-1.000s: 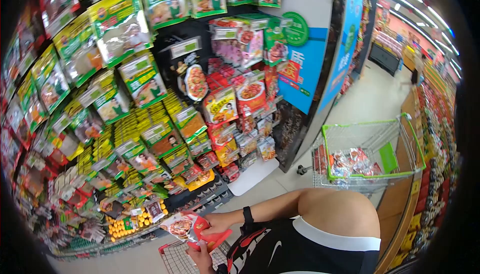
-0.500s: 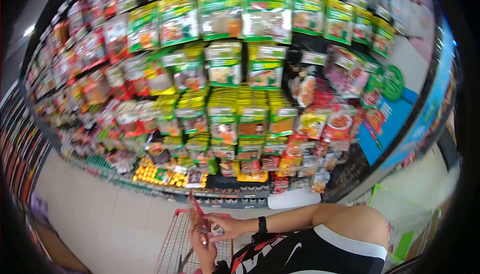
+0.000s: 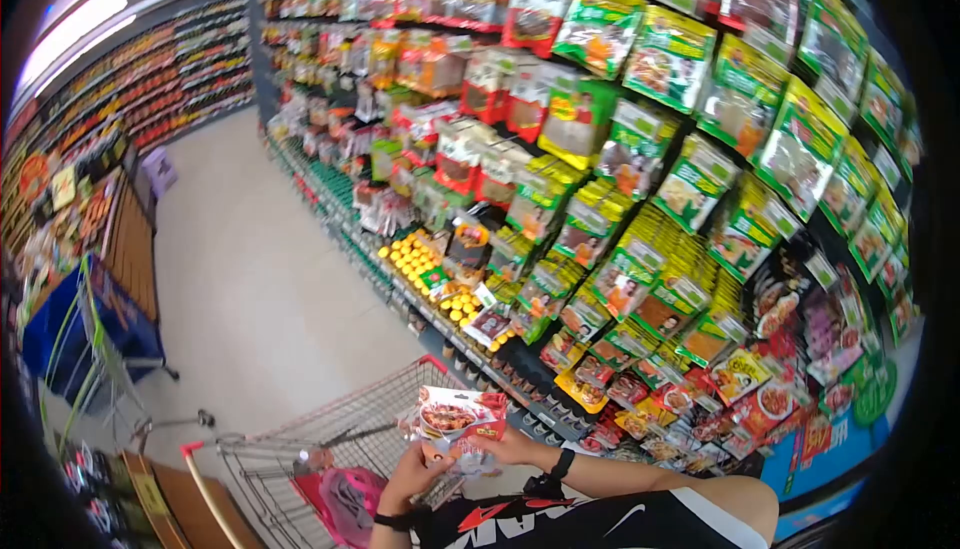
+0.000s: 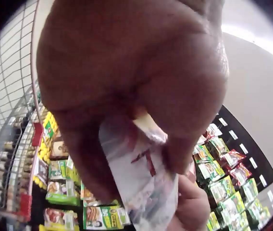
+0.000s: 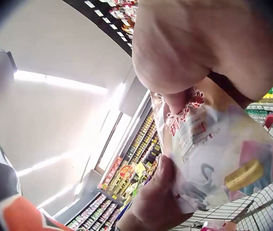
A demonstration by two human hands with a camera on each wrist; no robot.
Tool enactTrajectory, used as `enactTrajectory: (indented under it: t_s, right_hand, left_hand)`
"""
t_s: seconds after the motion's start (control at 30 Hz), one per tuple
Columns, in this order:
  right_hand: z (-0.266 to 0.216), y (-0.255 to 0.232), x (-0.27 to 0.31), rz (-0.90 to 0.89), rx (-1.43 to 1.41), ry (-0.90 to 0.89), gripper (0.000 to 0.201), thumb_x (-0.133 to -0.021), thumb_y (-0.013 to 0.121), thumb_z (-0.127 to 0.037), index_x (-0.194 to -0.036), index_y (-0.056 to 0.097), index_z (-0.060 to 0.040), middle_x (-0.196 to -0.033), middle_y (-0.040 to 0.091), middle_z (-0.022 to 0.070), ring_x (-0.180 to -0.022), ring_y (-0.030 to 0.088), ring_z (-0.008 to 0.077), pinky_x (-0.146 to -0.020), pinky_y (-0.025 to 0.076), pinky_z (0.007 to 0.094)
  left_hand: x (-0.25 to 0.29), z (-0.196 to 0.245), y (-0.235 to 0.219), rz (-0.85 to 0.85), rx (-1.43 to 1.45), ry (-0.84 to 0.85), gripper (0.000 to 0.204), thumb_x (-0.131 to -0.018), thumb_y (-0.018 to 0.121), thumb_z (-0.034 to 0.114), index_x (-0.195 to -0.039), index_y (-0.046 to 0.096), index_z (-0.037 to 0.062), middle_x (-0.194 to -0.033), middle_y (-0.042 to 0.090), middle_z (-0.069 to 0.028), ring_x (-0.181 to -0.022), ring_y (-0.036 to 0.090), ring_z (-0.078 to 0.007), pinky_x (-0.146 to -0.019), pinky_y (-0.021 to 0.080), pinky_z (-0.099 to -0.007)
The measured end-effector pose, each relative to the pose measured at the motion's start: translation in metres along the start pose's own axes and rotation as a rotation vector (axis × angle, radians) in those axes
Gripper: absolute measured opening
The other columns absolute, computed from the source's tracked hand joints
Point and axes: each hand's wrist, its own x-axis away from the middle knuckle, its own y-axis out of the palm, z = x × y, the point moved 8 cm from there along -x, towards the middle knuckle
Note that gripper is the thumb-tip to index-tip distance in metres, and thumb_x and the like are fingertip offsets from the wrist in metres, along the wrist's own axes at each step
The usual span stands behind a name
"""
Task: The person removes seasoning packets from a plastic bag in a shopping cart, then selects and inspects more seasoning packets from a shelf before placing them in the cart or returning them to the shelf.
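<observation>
A red and white food packet (image 3: 462,417) with a dish pictured on it is held upright between both hands in the head view. The left hand (image 3: 412,477) pinches its lower left part, thumb on the front. At its right side the right hand (image 3: 512,446) grips the packet. In the left wrist view the packet (image 4: 146,178) lies between thumb and fingers of the left hand (image 4: 131,77). The right wrist view shows printed text and a clear part on the packet (image 5: 213,144), with the right hand (image 5: 208,43) on its upper edge.
A wire cart (image 3: 370,399) with a pink bag (image 3: 352,497) in it stands below the hands. Shelves of hanging packets (image 3: 670,59) run along the right. At the left are a blue cart (image 3: 90,324) and a wooden display (image 3: 130,239), with pale floor (image 3: 245,229) between.
The head view has swung left along the shelves, bringing the aisle and the blue cart into sight. Both hands still hold the packet, which has turned its pictured face toward the head camera.
</observation>
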Motion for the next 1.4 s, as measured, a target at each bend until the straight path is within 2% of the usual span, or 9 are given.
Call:
enactTrajectory:
  t_s: [0.13, 0.23, 0.37, 0.53, 0.7, 0.87, 1.1, 1.2, 1.4]
  right_hand:
    - [0.016, -0.001, -0.017, 0.011, 0.116, -0.047, 0.028, -0.097, 0.061, -0.017, -0.121, 0.059, -0.0035, -0.106, 0.066, 0.0016, -0.099, 0.059, 0.0109, -0.087, 0.049, 0.0296]
    - [0.033, -0.009, -0.027, 0.04, 0.126, 0.008, 0.03, -0.097, 0.06, -0.018, -0.123, 0.055, -0.0044, -0.102, 0.065, 0.0002, -0.094, 0.059, 0.0095, -0.082, 0.05, 0.0292]
    - [0.159, -0.051, 0.014, 0.039, -0.08, 0.511, 0.029, -0.101, 0.051, -0.032, -0.114, 0.059, -0.0075, -0.097, 0.067, 0.0012, -0.078, 0.061, 0.0101, -0.068, 0.049, 0.0263]
    - [0.282, -0.131, 0.171, 0.323, -0.225, 0.993, 0.031, -0.096, 0.054, -0.033, -0.113, 0.059, -0.0082, -0.098, 0.067, 0.0069, -0.08, 0.065, 0.0173, -0.066, 0.051, 0.0317]
    - [0.329, -0.172, 0.346, 0.403, -0.075, 1.328, 0.028, -0.089, 0.061, -0.024, -0.107, 0.058, -0.004, -0.094, 0.065, 0.0144, -0.073, 0.065, 0.0233, -0.056, 0.052, 0.0314]
    - [0.301, -0.132, 0.383, 0.562, -0.196, 1.264, 0.021, -0.092, 0.06, -0.024, -0.099, 0.061, -0.0047, -0.087, 0.066, 0.0066, -0.07, 0.066, 0.0187, -0.058, 0.054, 0.0324]
    - [0.247, -0.04, 0.308, 0.376, -0.083, 0.992, 0.025, -0.098, 0.057, -0.027, -0.108, 0.061, -0.0044, -0.093, 0.068, 0.0062, -0.082, 0.065, 0.015, -0.072, 0.053, 0.0294]
    - [0.235, -0.013, 0.297, 0.301, -0.071, 0.853, 0.025, -0.1, 0.055, -0.025, -0.112, 0.059, -0.0025, -0.091, 0.067, 0.0057, -0.082, 0.065, 0.0144, -0.072, 0.052, 0.0285]
    - [0.246, 0.001, 0.352, 0.51, -0.249, 0.97, 0.019, -0.095, 0.057, -0.017, -0.105, 0.061, -0.0012, -0.091, 0.068, 0.0081, -0.076, 0.063, 0.0137, -0.067, 0.052, 0.0268]
  left_hand:
    - [0.017, 0.016, 0.006, 0.038, 0.028, -0.17, 0.021, -0.09, 0.072, 0.023, -0.088, 0.066, 0.0029, -0.076, 0.06, 0.0037, -0.074, 0.054, -0.0069, -0.064, 0.048, -0.0277]
    - [0.002, -0.003, 0.001, 0.149, 0.065, -0.028, 0.019, -0.092, 0.069, 0.023, -0.092, 0.064, 0.0048, -0.081, 0.059, 0.0046, -0.075, 0.051, -0.0058, -0.065, 0.047, -0.0266]
    - [-0.014, -0.06, -0.018, 0.362, 0.139, -0.071, 0.015, -0.092, 0.067, 0.016, -0.098, 0.061, 0.0043, -0.085, 0.06, 0.002, -0.076, 0.054, -0.0094, -0.066, 0.047, -0.029]
    - [-0.01, -0.187, -0.024, 0.677, 0.883, -0.44, 0.02, -0.093, 0.058, 0.007, -0.113, 0.053, 0.0052, -0.1, 0.064, -0.0069, -0.085, 0.064, -0.0187, -0.072, 0.053, -0.0343]
    - [-0.011, -0.275, -0.035, 0.687, 0.718, -0.675, 0.02, -0.094, 0.059, 0.01, -0.114, 0.056, 0.0055, -0.103, 0.065, -0.0052, -0.089, 0.067, -0.0192, -0.069, 0.061, -0.0375]
    - [-0.038, -0.277, -0.025, 0.574, 0.763, -0.857, 0.015, -0.094, 0.059, 0.016, -0.109, 0.058, 0.0143, -0.094, 0.063, -0.0014, -0.077, 0.062, -0.0148, -0.059, 0.054, -0.03]
    - [-0.11, -0.286, -0.025, 0.528, 0.419, -0.707, 0.026, -0.089, 0.065, 0.023, -0.112, 0.056, 0.0161, -0.096, 0.063, -0.0004, -0.085, 0.061, -0.0172, -0.068, 0.052, -0.0355]
    - [-0.1, -0.346, -0.008, 0.341, 0.588, -1.051, 0.02, -0.09, 0.065, 0.026, -0.105, 0.061, 0.0145, -0.09, 0.066, -0.0034, -0.077, 0.064, -0.0183, -0.06, 0.053, -0.0333]
    - [-0.066, -0.296, 0.004, 0.213, 0.331, -1.114, 0.023, -0.093, 0.063, 0.026, -0.098, 0.061, 0.0031, -0.088, 0.063, -0.0076, -0.066, 0.055, -0.0171, -0.057, 0.048, -0.03]
